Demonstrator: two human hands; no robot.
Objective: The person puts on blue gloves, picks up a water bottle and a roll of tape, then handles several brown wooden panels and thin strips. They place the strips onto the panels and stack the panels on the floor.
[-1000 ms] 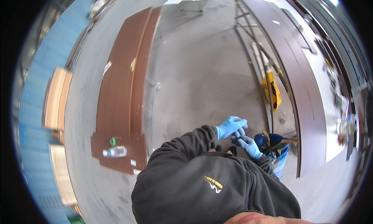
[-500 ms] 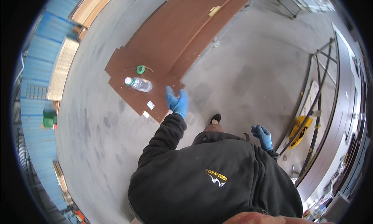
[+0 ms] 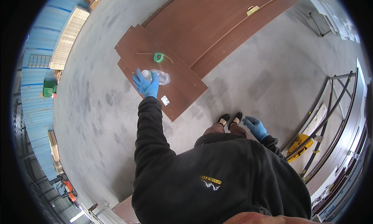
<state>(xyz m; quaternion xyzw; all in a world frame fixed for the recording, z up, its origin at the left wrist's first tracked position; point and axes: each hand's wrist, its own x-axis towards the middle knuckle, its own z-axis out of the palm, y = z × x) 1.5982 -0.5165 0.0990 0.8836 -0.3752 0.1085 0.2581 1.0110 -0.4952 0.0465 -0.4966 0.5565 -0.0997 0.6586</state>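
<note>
My gloved left hand (image 3: 147, 85) reaches to a clear plastic bottle (image 3: 162, 77) with a white cap and a green band. Its thumb overlaps the bottle's neck, and the other fingers fan out past the cap; firm contact is hard to make out. The bottle rests on a brown panel (image 3: 182, 86). Just beyond it sits a green ring (image 3: 158, 57), like a tape roll, with a thin cord-like strip beside it. Low at my right side hangs my gloved right hand (image 3: 255, 127), loosely bent, with nothing in it.
A white label (image 3: 165, 100) lies near the panel's edge. Longer brown panels (image 3: 210, 21) stretch away behind, bearing a pale yellow block (image 3: 252, 10). At right stand a dark metal frame (image 3: 326, 119) and a yellow object (image 3: 300, 146). Boards (image 3: 70, 37) line the blue wall at left.
My left hand has moved out to the left, from the panel's near corner to the bottle. The view has shifted, and both my feet now show. My right hand stays low at my side.
</note>
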